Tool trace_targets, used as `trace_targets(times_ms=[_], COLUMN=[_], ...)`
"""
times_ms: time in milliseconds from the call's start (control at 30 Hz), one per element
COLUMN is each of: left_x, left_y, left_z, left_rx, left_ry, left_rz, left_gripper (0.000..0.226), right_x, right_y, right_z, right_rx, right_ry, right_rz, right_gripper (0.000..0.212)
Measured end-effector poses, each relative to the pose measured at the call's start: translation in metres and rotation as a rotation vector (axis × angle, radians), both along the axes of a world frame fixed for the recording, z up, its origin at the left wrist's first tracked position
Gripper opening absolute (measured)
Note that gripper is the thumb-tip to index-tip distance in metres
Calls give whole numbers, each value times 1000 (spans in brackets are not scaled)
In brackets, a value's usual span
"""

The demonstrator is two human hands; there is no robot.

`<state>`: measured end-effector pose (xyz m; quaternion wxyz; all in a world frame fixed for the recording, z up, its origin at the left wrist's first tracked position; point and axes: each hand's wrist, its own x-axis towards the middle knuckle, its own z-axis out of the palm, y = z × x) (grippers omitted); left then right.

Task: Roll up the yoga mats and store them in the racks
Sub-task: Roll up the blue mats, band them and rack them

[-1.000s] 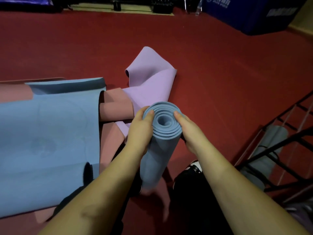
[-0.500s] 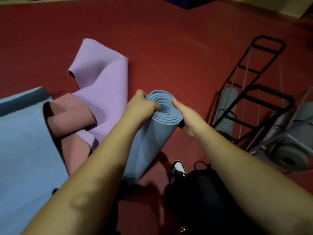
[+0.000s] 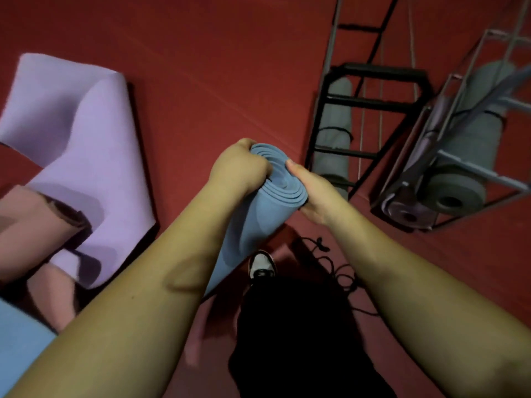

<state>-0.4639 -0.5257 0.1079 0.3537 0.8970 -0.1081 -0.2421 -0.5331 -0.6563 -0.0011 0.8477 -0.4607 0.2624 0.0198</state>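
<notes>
I hold a rolled blue yoga mat upright in front of me, its spiral end facing the camera. My left hand grips the top of the roll from the left, fingers curled over its rim. On the roll's right side, my right hand wraps round it. To the right stand a black rack holding a grey rolled mat and a silver rack holding grey and purple rolls. On the floor at left lie a purple mat, a pink mat and a blue mat.
The floor is red carpet, open between me and the racks. My shoe and dark trouser leg show below the roll. A black cord lies on the floor near my foot.
The view has swung right, bringing both racks closer. My left hand's fingers have curled over the roll's end. The unrolled mats have slid to the left edge.
</notes>
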Motion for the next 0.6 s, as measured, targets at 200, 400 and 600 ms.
trace_targets(times_ms=[200, 400, 600], left_x=[-10, -2, -5], left_y=[-71, -109, -130], left_z=[-42, -70, -85], left_rx=[132, 202, 222], left_ry=[7, 13, 51], left_rz=[-172, -273, -360], left_gripper=[30, 30, 28], right_x=[-53, -151, -156], right_y=[-76, -79, -44], right_z=[-96, -237, -284], right_rx=[84, -851, -857], right_ry=[255, 842, 840], right_rz=[-241, 609, 600], right_gripper=[61, 33, 44])
